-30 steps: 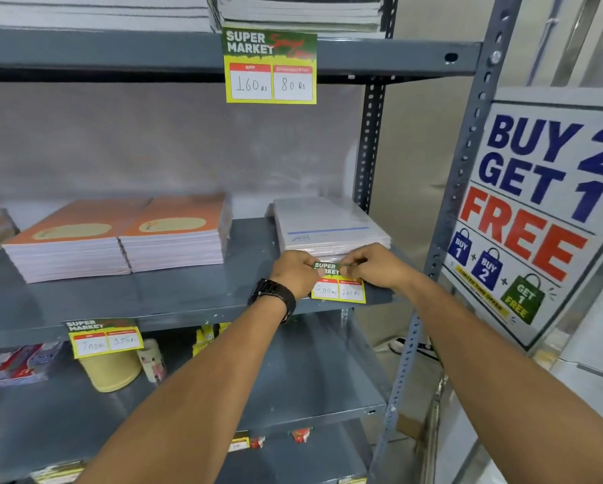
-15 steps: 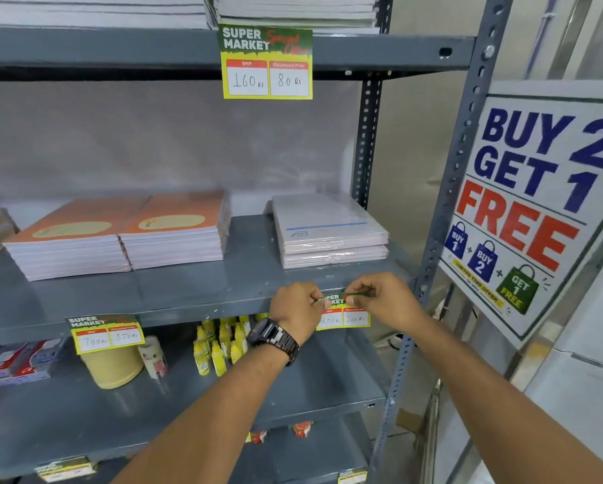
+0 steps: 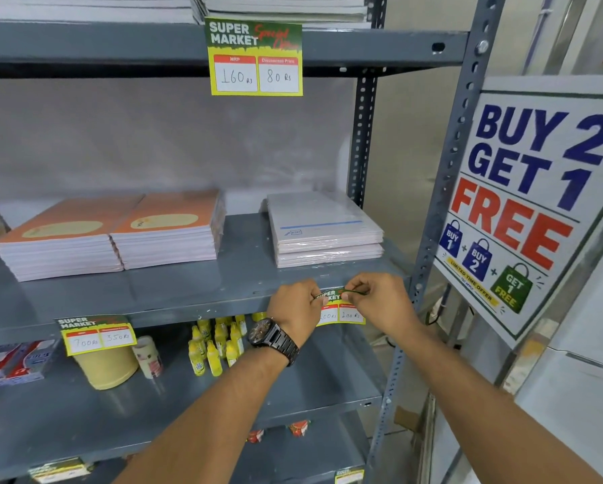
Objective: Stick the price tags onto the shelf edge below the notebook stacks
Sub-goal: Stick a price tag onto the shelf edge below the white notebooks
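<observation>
Head view: both hands pinch price tag at shelf edge.

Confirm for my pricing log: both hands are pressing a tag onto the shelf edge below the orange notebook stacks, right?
Not quite. The head view shows the left hand and right hand holding the price tag at the shelf edge below the white wrapped notebook stack, not the orange stacks.

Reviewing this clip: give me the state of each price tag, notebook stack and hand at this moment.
Price tag: held at the shelf edge, top folded over.
Left hand: pinching tag's left top.
Right hand: pinching tag's right top.
700/350 tag: stuck on.
160/80 tag: stuck on.
Orange notebook stacks: flat.
White notebook stack: flat, wrapped.
</observation>
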Available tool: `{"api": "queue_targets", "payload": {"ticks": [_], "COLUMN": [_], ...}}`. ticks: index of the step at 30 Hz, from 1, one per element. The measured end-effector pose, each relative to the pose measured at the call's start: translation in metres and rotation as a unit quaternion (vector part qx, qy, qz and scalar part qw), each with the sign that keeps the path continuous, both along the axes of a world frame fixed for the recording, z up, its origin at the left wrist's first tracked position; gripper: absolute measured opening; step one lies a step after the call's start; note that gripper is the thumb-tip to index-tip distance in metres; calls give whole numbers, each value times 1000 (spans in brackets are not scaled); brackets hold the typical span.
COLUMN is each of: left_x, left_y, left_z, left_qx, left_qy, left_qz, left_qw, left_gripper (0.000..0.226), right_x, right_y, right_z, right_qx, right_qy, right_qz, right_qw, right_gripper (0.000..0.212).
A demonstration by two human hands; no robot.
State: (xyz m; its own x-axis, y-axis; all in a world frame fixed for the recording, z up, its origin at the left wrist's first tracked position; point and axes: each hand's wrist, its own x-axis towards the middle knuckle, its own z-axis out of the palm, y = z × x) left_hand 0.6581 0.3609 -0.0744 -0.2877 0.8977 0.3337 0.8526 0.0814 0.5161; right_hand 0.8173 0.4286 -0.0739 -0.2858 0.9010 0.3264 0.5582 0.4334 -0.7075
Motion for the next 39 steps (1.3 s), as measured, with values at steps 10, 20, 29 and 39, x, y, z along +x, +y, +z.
{"api": "queue_targets", "payload": {"ticks": [10,20,29,39], "left_x": [-2,-10,-12,-52], "left_y": [-3,0,-2,-58], "left_z": [5,17,16,26], "left_qx": [-25,4,1,14], "left_qy": [100,172,157,192], "left_qz": [-4,-22,-33,-7], "left_qw": [995,985,987,981], "left_gripper": [24,35,31,14], "right_x": [-2,3,0,-11], "right_y": [-1,4,-5,-18], "right_z": [0,0,3,9], "right_qx": [54,183,169,134], "right_qy": [-46,-140,-165,-181], "right_qz": [-30,-1,-13,-7], "right_qw": [997,973,972,974], "right_gripper": [7,18,18,18]}}
